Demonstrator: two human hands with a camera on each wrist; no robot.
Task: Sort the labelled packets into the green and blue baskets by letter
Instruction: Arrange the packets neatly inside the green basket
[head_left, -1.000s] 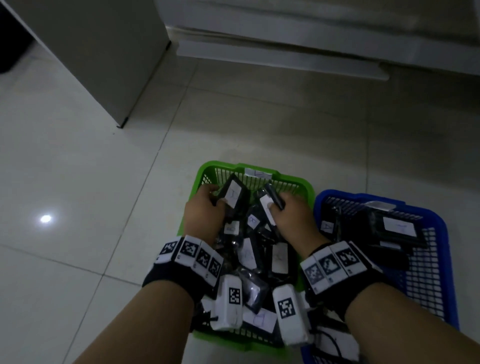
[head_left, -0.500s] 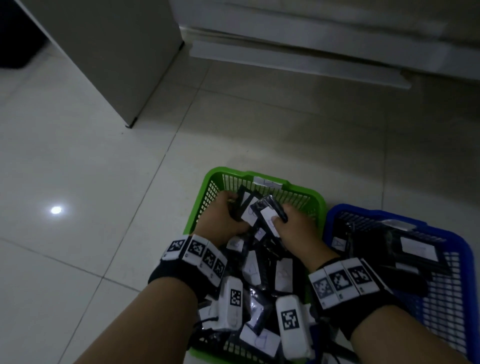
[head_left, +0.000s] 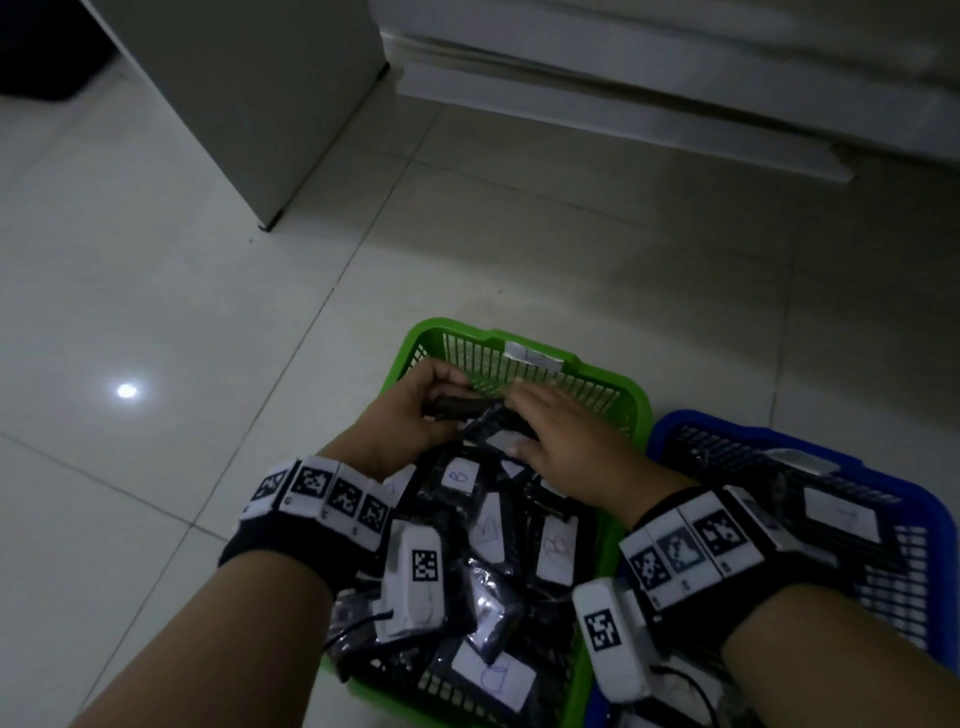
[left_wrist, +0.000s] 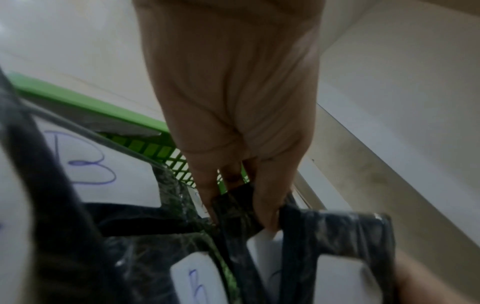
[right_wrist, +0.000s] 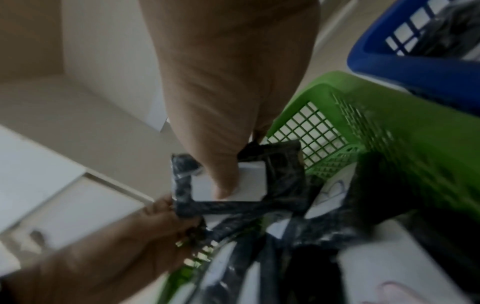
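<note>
The green basket (head_left: 602, 370) on the floor is heaped with black packets bearing white labels; several read B (head_left: 461, 475). Both hands work at its far end. My left hand (head_left: 410, 410) grips a black packet (head_left: 457, 406) edge-on; in the left wrist view its fingers (left_wrist: 267, 207) curl round that packet (left_wrist: 239, 211). My right hand (head_left: 561, 441) pinches another black packet (head_left: 501, 426), and the right wrist view shows the thumb (right_wrist: 223, 181) pressed on its white label (right_wrist: 249, 183). The letter there is hidden. The blue basket (head_left: 779, 436) to the right holds a few labelled packets (head_left: 841, 514).
Pale floor tiles (head_left: 208, 322) spread left of and beyond the baskets. A grey cabinet corner (head_left: 270, 223) stands at upper left, and a white baseboard ledge (head_left: 623, 119) runs along the back. The two baskets touch side by side.
Both hands have risen toward the green basket's far rim and drawn together, each still holding a packet. The left packet has turned edge-on. The head view has tilted, so the baskets sit lower.
</note>
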